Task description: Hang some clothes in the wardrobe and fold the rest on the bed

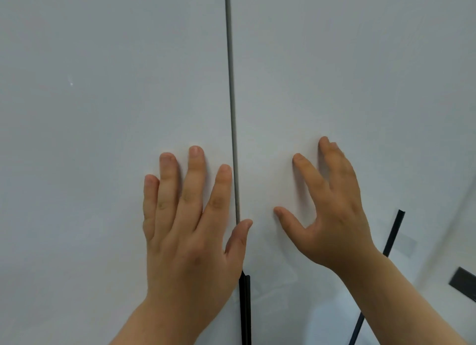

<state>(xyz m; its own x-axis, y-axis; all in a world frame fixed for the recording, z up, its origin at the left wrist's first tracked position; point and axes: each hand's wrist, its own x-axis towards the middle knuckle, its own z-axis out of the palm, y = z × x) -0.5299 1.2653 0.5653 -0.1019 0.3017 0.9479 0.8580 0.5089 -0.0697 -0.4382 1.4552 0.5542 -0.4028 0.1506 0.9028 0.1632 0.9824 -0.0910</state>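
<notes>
Head view: two white wardrobe doors (103,113) fill the frame, closed, a thin grey seam (233,113) between them — black handle strips (245,308) lower down. The left hand (190,231) lies flat on the left door, fingers straight, thumb across the seam; the right hand (332,216) touches the right door with spread fingertips — neither grip holds anything.

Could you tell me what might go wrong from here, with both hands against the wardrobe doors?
The left hand lies flat on the left door, its thumb across the seam; if the doors shift, the thumb could be pinched. The right hand touches the right door with fingertips only, so it may slip. Neither hand is on the black handle, so pulling open is harder.
</notes>
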